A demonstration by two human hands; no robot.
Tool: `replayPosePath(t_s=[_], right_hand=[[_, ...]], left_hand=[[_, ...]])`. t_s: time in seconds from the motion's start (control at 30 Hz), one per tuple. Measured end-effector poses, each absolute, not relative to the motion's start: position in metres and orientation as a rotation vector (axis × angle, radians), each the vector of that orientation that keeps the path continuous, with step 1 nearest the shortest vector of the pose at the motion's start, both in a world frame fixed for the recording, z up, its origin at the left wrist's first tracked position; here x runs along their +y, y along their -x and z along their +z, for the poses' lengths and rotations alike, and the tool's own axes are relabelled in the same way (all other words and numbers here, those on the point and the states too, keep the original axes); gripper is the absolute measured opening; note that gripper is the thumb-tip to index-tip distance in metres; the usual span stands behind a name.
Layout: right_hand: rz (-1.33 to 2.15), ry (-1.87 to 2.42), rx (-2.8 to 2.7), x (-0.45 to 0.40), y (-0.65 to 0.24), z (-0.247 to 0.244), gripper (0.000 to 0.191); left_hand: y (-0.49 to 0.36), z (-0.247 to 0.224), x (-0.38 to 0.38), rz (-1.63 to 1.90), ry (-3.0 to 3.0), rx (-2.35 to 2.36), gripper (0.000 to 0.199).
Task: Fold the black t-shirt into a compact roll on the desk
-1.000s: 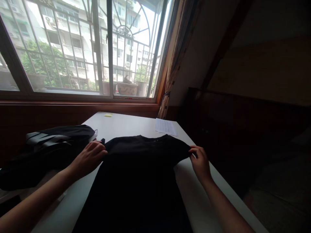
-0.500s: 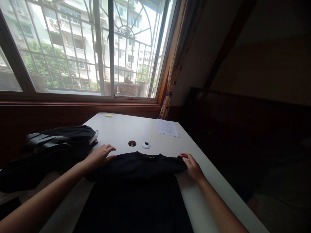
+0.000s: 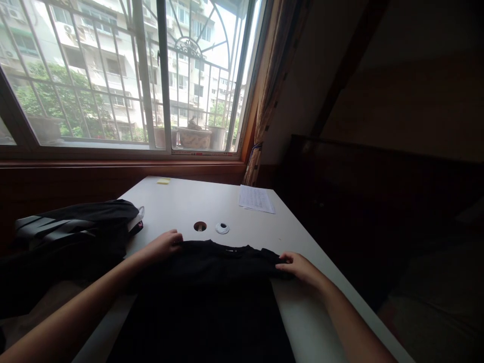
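Note:
A black T-shirt (image 3: pixel 212 302) lies spread on the white table (image 3: pixel 302 302), its neckline at the far side and its lower part running out of view toward me. At its left shoulder area my left hand (image 3: pixel 168 244) is closed on the cloth, fingers curled over the edge. On the opposite side my right hand (image 3: pixel 297 264) pinches the sleeve between thumb and fingers. Dark cloth hides some of the fold detail.
A heap of dark clothes with grey stripes (image 3: pixel 75 227) lies at the left. Beyond the shirt are a round cable hole (image 3: pixel 200 226), its white ring cover (image 3: pixel 222 228), printed papers (image 3: pixel 257 198) and a yellow sticky note (image 3: pixel 164 181). A barred window (image 3: pixel 113 75) stands behind.
My left hand has gone from spread fingers to curled on the shirt. My right hand has shifted slightly toward me and pinches the sleeve. The view has turned a little right.

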State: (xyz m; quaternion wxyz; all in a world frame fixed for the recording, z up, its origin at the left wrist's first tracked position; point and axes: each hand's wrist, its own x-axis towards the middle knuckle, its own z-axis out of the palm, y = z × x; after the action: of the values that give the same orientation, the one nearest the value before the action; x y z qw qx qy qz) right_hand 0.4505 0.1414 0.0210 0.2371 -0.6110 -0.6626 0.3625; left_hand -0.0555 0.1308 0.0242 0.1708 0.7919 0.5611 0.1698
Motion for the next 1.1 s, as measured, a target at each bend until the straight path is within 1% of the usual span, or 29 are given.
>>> replayPosePath(t_s=[0.17, 0.37, 0.43, 0.53, 0.63, 0.73, 0.83, 0.9, 0.97, 1.03, 1.1], right_hand=[[0.896, 1.534, -1.855, 0.136, -0.447, 0.049, 0.029], [0.91, 1.3, -1.774, 0.144, -0.437, 0.084, 0.031], [0.758, 1.289, -1.735, 0.158, -0.425, 0.092, 0.03], [0.362, 1.278, -1.652, 0.181, -0.398, 0.103, 0.027], [0.009, 1.229, -1.609, 0.195, -0.367, 0.108, 0.023], [-0.164, 1.185, -1.708, 0.191, -0.341, 0.102, 0.02], [-0.111, 1.151, -1.92, 0.171, -0.327, 0.084, 0.014], [0.027, 1.154, -2.115, 0.151, -0.322, 0.068, 0.013], [0.183, 1.178, -2.284, 0.129, -0.319, 0.05, 0.02], [0.291, 1.212, -2.394, 0.109, -0.319, 0.034, 0.034], [0.324, 1.266, -2.471, 0.092, -0.32, 0.019, 0.046]], left_hand=[[0.058, 0.044, 0.121, 0.71, -2.185, 1.638, 0.023], [0.074, 0.075, 0.12, 0.984, -2.22, 1.742, 0.026], [0.078, 0.086, 0.128, 1.03, -2.285, 1.853, 0.025], [0.08, 0.097, 0.147, 1.051, -2.348, 2.058, 0.023], [0.075, 0.1, 0.161, 1.085, -2.389, 2.142, 0.024], [0.063, 0.096, 0.159, 1.106, -2.448, 2.156, 0.029], [0.047, 0.086, 0.138, 1.021, -2.598, 1.993, 0.028], [0.035, 0.074, 0.116, 0.868, -2.721, 1.737, 0.025], [0.024, 0.057, 0.092, 0.7, -2.751, 1.515, 0.025], [0.014, 0.038, 0.068, 0.596, -2.743, 1.378, 0.025], [0.008, 0.021, 0.047, 0.536, -2.733, 1.308, 0.04]])
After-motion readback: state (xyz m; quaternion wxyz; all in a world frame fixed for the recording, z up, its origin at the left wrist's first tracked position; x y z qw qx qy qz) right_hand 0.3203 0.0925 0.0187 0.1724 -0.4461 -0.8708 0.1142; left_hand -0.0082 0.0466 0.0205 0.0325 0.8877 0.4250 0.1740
